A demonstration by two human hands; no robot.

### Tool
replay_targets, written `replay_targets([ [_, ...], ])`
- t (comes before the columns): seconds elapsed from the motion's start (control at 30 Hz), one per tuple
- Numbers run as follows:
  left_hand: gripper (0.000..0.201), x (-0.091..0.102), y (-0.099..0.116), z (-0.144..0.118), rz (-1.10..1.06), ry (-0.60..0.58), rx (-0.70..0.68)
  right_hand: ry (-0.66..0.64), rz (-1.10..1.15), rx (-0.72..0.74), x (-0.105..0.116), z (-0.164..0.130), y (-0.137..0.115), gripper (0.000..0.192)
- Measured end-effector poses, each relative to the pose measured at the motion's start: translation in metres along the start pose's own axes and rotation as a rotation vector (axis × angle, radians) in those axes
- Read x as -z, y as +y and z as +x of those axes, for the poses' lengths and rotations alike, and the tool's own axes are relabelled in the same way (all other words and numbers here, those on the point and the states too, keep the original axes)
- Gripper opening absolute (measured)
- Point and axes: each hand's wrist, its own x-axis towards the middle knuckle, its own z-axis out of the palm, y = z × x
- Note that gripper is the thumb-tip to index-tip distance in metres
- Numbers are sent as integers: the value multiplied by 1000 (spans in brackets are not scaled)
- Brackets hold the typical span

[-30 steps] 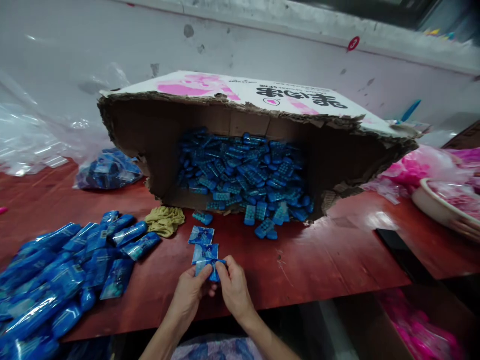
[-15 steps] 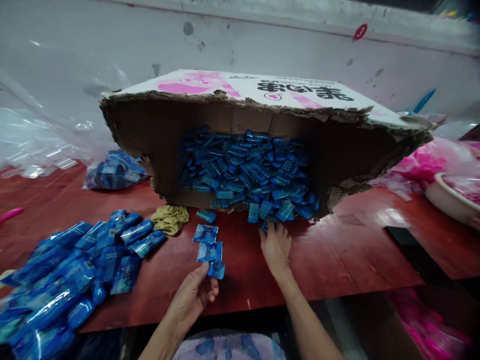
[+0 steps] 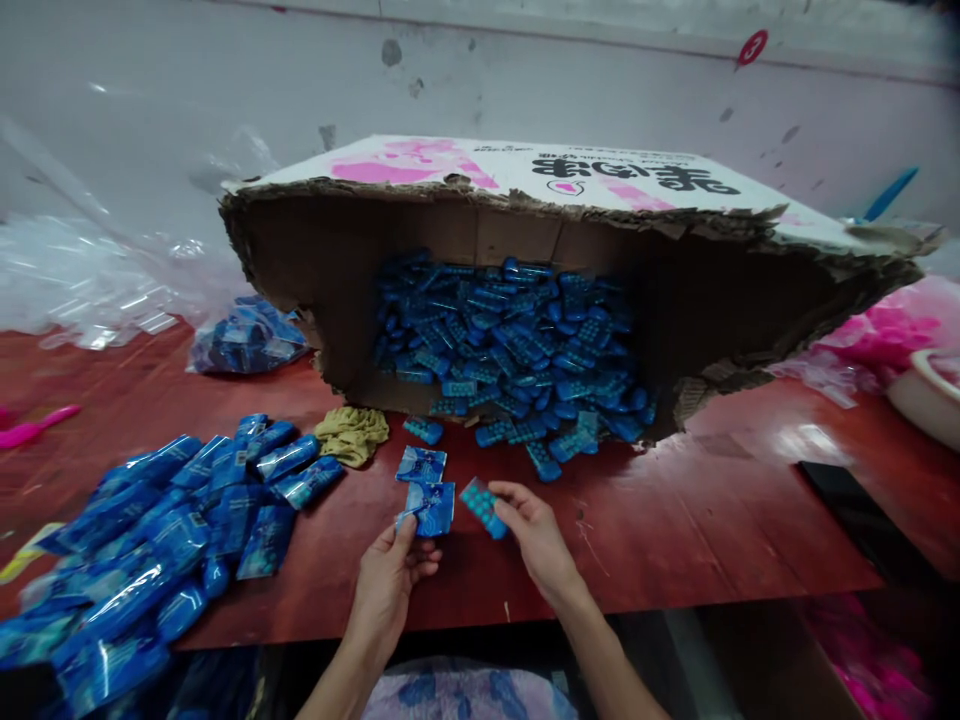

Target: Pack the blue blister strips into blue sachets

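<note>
Your right hand (image 3: 534, 535) pinches a small blue studded plastic piece (image 3: 482, 505) just in front of the torn brown cardboard box (image 3: 315, 250), whose open side spills a heap of the same blue pieces (image 3: 517, 350) onto the red table (image 3: 675, 530). Your left hand (image 3: 390, 585) grips a small blue printed plastic pouch (image 3: 429, 507) by its lower edge, just left of that piece. A pile of filled blue pouches (image 3: 150, 540) lies well left of the box's mouth.

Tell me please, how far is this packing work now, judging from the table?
Done: a pile of filled blue packets lies on the table's left side. In hand: the left hand holds an empty blue sachet, and the right hand holds one blue piece beside it. Left: many loose blue pieces in the torn cardboard box, so much seems to remain.
</note>
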Motion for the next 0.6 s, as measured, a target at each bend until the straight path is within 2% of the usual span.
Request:
replay_targets([
  [0.13, 33, -1, -1, 1, 5, -7, -17, -59, 236, -84, -10, -20, -6, 26],
  [0.27, 34, -1, -1, 1, 9, -17, -37, -59, 199, -104, -15, -28, -10, 27],
  [0.6, 30, 2, 7, -4, 35, -73, -25, -142, 46, 5, -8, -26, -10, 21],
])
